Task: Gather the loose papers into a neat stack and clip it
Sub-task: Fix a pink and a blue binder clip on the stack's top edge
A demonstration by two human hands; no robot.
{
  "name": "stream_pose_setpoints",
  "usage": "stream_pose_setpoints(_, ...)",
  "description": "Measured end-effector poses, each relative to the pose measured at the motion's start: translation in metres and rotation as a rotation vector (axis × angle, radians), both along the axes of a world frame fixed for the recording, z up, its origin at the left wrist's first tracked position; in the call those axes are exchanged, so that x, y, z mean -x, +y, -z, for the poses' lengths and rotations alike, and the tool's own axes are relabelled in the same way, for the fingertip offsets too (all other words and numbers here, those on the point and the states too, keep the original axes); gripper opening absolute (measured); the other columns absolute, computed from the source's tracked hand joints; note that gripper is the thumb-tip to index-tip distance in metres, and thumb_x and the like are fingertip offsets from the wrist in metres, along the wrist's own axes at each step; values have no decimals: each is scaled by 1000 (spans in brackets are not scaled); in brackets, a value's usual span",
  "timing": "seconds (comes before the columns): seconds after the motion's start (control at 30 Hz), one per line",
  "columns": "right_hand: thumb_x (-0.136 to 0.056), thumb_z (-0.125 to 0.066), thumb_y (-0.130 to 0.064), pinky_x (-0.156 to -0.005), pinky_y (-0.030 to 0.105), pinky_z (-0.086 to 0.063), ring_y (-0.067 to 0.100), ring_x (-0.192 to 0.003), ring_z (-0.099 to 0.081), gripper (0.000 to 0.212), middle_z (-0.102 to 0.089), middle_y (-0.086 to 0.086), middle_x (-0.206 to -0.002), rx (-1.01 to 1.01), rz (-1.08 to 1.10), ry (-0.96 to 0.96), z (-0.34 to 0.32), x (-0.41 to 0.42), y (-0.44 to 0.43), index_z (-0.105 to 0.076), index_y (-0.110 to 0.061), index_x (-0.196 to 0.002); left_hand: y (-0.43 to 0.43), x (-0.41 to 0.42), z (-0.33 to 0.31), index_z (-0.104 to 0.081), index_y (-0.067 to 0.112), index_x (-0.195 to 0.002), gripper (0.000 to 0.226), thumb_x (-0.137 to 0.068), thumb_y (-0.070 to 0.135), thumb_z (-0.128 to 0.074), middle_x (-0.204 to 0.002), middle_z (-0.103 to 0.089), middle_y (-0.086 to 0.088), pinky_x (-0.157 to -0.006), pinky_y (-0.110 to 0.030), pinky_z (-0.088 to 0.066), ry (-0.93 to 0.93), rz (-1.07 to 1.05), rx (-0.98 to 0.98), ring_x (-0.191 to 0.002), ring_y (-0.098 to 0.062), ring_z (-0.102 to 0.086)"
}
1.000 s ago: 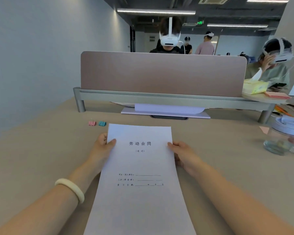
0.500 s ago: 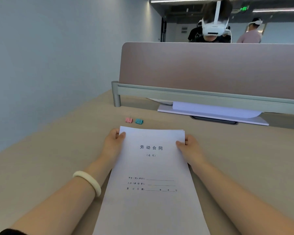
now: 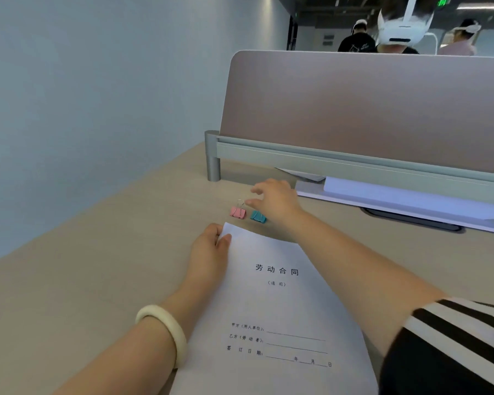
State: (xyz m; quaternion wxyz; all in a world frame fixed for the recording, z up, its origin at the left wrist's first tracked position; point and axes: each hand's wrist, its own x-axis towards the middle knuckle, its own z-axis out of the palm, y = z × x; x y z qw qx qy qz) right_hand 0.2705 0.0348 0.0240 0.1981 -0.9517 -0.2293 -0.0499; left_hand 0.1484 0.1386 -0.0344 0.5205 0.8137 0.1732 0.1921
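We count two binder clips on the one desk (image 3: 97, 266): one pink binder clip (image 3: 238, 212) and one teal binder clip (image 3: 258, 216). There is one stack of papers (image 3: 283, 309) with a single printed sheet on top; how many sheets lie beneath we cannot tell. We see two hands, the left hand (image 3: 208, 252) and the right hand (image 3: 274, 203), and one pale bracelet (image 3: 166, 332). One divider panel (image 3: 368, 109) has one round post (image 3: 212, 156) in view. Beyond it we count three people: one in a black top (image 3: 357, 41), one close behind the panel (image 3: 399, 32), one in a pink top (image 3: 459, 44), and three white headsets, one on each
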Motion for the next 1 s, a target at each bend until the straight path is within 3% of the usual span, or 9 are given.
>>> stream_pose_setpoints(0.13,-89,-55,-44,-96,38,-35,29,-121,-46,36,-62,5,-123,84,52,-4,19,-18,28,-67,-20,-113,3,-4,1,-54,9,-87,11,-93,12,-46,-67,-49,4,-51,-23,-31,-3,-1,-35,-62,-17,-42)
stream_pose_setpoints(0.3,-89,-56,-36,-89,35,-36,24,-111,-57,20,-70,-1,-109,-15,107,-31,31,-20,39,-71,-22,-93,5,-5,3,-55,9,-86,11,-93,11,-47,-66,-47,6,-47,-14,-30,-13,1,-32,-59,-10,-40)
stream_pose_setpoints(0.43,-88,-58,-22,-74,27,-41,19,-93,-61,14,-71,-4,-86,-221,14,51,20,-16,29,-65,-13,-80,6,-5,2,-61,-1,-91,16,-91,10,-49,-81,-61,-10,-63,-30,-39,-20,-3,4,-73,-24,-50)
stream_pose_setpoints(0.5,-88,-60,-14,-67,25,-46,17,-79,-61,23,-63,-7,-69,-391,-16,140,10,-14,17,-54,-15,-66,6,-5,2,-63,-2,-90,17,-91,11,-50,-92,-66,-18,-73,-37,-46,-28,-9,23,-82,-32,-57)
stream_pose_setpoints(0.57,-85,-65,-16,-66,25,-46,15,-71,-55,29,-59,-2,-67,-501,-46,224,1,-8,4,-48,-17,-62,5,-3,-1,-64,2,-90,16,-90,12,-51,-95,-68,-16,-80,-40,-49,-28,-20,79,-86,-31,-60)
stream_pose_setpoints(0.67,-82,-71,-17,-88,40,-53,22,-84,-64,23,-68,12,-86,-626,-117,367,-8,3,-11,-52,-16,-69,4,1,-5,-63,9,-86,11,-90,11,-53,-87,-66,-6,-73,-33,-47,-57,-20,156,-79,-21,-57)
stream_pose_setpoints(0.73,-83,-70,-14,-97,39,-52,25,-95,-67,13,-69,15,-104,-674,-160,508,-12,10,-19,-59,-14,-90,4,4,-8,-60,12,-82,10,-90,11,-54,-78,-62,1,-64,-27,-45,-84,-13,203,-72,-16,-55)
stream_pose_setpoints(0.83,-87,-65,-11,-102,32,-47,23,-105,-64,47,-65,11,-116,-643,-184,679,-15,15,-25,-49,-9,-131,3,6,-10,-61,9,-86,8,-90,11,-55,-74,-60,3,-59,-23,-43,-101,2,244,-68,-14,-54)
stream_pose_setpoints(1.0,-89,-60,-5,-104,33,-45,20,-103,-62,36,-64,10,-111,-595,-186,687,-18,18,-23,-58,-4,-125,3,6,-11,-62,8,-86,8,-89,11,-56,-75,-61,0,-63,-27,-44,-120,12,269,-70,-17,-54)
